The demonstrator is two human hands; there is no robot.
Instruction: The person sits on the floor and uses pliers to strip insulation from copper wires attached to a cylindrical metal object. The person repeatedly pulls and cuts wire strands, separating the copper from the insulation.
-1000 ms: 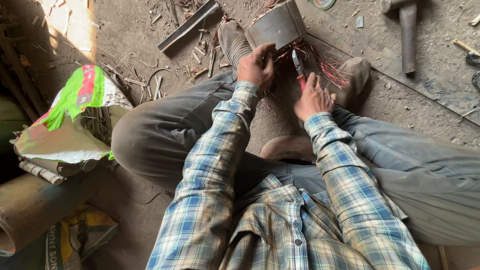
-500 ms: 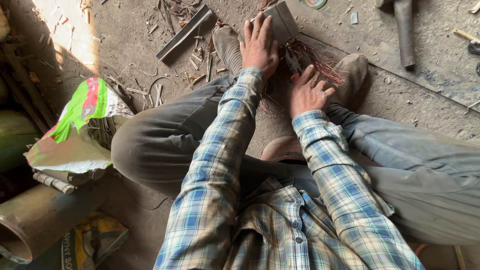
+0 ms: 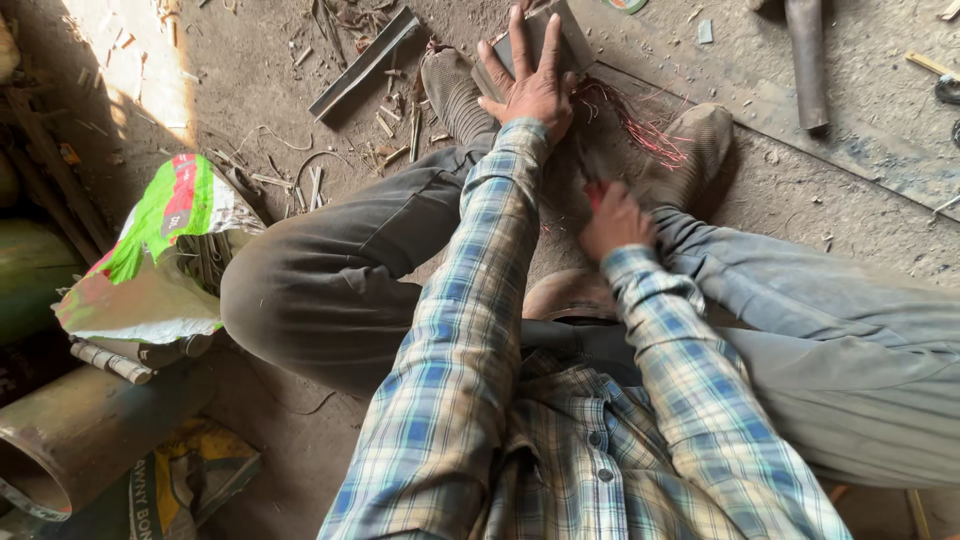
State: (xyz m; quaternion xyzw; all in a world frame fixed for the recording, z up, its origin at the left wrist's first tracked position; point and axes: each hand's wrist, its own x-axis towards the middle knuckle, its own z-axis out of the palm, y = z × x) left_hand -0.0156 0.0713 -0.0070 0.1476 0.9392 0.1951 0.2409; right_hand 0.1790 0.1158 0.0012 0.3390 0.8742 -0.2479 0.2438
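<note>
Head view: left hand (image 3: pixel 535 88) lies open-fingered on the grey metal block (image 3: pixel 560 35) at the feet, right hand (image 3: pixel 615 218) closed on a red-handled tool (image 3: pixel 594 190); red wires (image 3: pixel 650 135) remain uncut, I judge.

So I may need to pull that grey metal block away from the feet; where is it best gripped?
Probably by the two long side edges of the grey metal block, coming from above. It tilts up between the shoes, the left hand lies spread across its near face, and red wires trail to its right.
</note>
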